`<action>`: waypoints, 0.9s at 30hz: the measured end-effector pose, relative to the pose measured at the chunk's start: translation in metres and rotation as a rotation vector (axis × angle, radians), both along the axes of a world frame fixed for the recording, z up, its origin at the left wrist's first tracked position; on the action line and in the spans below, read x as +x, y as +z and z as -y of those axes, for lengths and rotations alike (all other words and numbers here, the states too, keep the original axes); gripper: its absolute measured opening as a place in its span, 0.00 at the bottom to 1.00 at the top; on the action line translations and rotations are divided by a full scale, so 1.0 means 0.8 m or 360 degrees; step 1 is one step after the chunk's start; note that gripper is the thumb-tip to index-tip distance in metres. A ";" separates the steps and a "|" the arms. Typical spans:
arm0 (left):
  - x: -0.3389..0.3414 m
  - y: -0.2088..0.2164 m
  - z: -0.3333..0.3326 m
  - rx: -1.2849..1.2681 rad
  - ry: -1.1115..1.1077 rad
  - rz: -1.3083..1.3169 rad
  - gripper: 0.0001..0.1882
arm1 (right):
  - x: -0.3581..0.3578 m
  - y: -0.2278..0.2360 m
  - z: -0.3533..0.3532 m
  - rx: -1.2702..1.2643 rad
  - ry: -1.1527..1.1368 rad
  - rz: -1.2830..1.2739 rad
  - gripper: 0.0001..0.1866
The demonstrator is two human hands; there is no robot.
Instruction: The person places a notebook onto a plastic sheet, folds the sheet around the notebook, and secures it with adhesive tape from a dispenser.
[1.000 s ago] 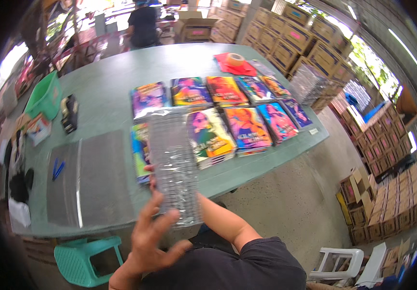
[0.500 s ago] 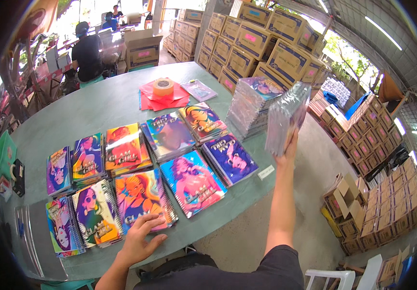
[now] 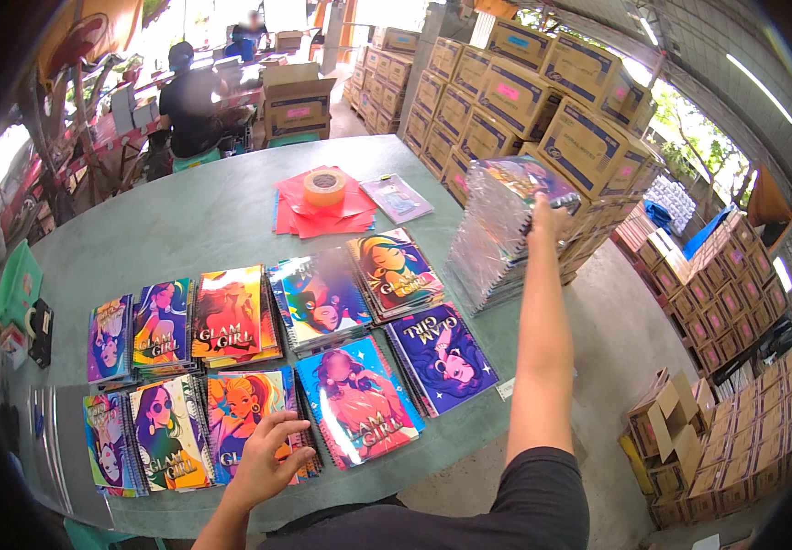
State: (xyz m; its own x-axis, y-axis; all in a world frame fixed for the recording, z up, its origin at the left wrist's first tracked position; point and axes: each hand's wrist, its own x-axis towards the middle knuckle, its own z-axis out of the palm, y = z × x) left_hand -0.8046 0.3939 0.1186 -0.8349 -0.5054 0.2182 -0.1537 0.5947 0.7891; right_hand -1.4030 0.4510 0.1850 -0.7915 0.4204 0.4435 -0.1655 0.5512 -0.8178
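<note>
Several stacks of colourful spiral notebooks lie in two rows on the green table. My left hand [image 3: 269, 454], fingers loosely bent and apart, is over the near edge of a stack of notebooks with an orange-haired figure [image 3: 242, 412]. Right of it lies a blue-and-pink notebook stack [image 3: 359, 399], with a purple notebook stack [image 3: 442, 357] beyond. At the table's far right edge stands a tall pile of plastic-wrapped notebooks [image 3: 492, 243]. My right arm is stretched out to it, and my right hand [image 3: 547, 223] grips the wrapped notebook pack [image 3: 529, 179] on top; some fingers are hidden.
A tape roll [image 3: 323, 187] sits on red sheets [image 3: 299, 220], beside a flat clear-wrapped item [image 3: 398, 198]. A tape dispenser [image 3: 40, 332] and green basket [image 3: 20, 284] are at the left edge. Stacked cartons [image 3: 588, 137] rise behind the pile. A person [image 3: 192, 105] sits beyond the table.
My right hand has moved the wrapped pack from beside the pile onto its top. My left hand has lifted slightly off the notebooks. The view has shifted a little.
</note>
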 end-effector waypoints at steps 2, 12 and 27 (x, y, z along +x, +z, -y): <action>-0.001 -0.006 0.010 0.0062 -0.0073 -0.0034 0.21 | -0.065 -0.003 -0.069 -0.0532 0.0539 -0.0332 0.20; 0.277 -0.094 0.318 -0.1184 0.1947 0.0472 0.22 | -0.116 -0.035 -0.101 -0.0442 0.1128 0.0214 0.25; 0.290 -0.153 0.397 -0.1212 0.1157 0.0687 0.26 | 0.522 -0.124 0.138 0.0572 0.2195 -0.0278 0.14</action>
State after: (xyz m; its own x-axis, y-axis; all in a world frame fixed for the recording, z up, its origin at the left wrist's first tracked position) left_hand -0.5723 0.0766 -0.0035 -0.4779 -0.7596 0.4410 -0.8294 0.5556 0.0582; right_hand -0.9857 0.3406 0.0858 -0.3928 -0.7774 0.4912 -0.8100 0.0396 -0.5851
